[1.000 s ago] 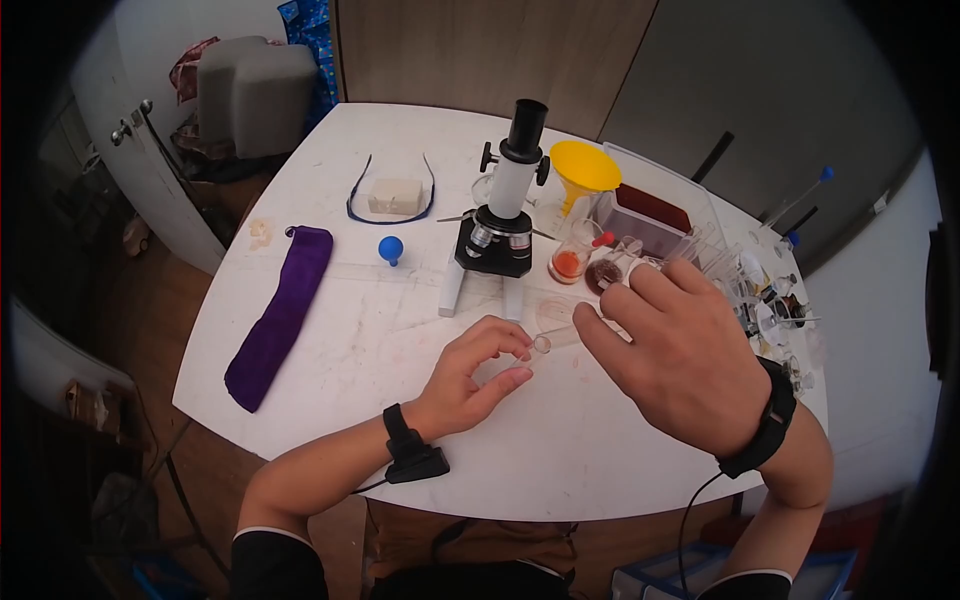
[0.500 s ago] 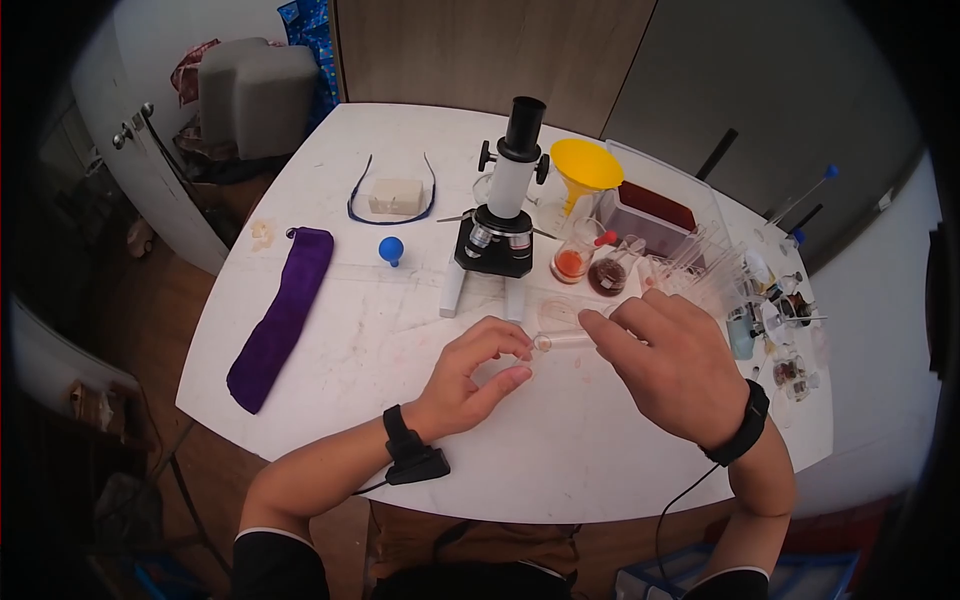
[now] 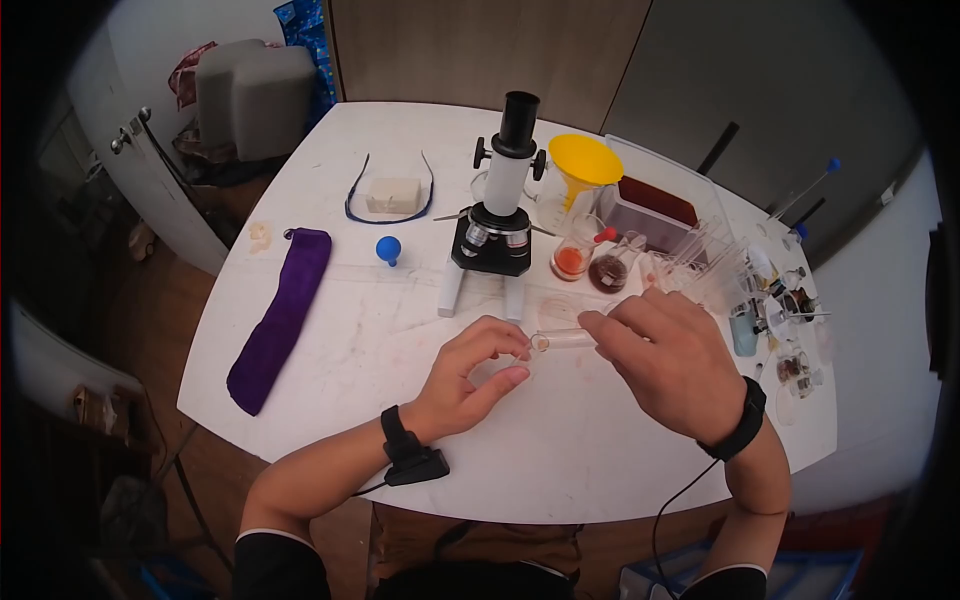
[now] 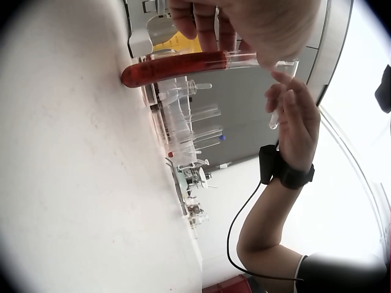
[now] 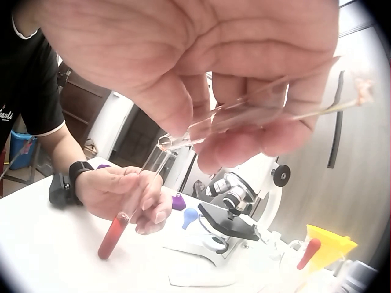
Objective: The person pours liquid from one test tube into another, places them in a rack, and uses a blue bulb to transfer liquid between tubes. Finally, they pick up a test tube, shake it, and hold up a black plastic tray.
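Observation:
My left hand (image 3: 475,375) pinches a test tube (image 4: 177,68) with red liquid in its lower part. That tube stands close over the white table, leaning slightly in the right wrist view. Held from above by my right hand (image 3: 672,365) is a clear glass tube (image 3: 568,339), lying nearly level. Its left end meets the mouth of the red tube at the left fingertips. In the right wrist view, a thin rod (image 5: 327,111) sticks out past the right fingers, with a pale pinkish clump near its end. The fingers partly hide both tubes.
A microscope (image 3: 498,190) stands just beyond my hands. Flasks with orange (image 3: 569,263) and dark red liquid (image 3: 607,273), a yellow funnel (image 3: 585,160) and racked test tubes (image 3: 705,265) are at right. Leftward lie a blue bulb (image 3: 388,248), goggles (image 3: 390,215) and a purple pouch (image 3: 280,320).
My right hand has lowered and its forearm has swung inward, bringing the clear tube closer to level. The left hand has stayed in place with the red tube.

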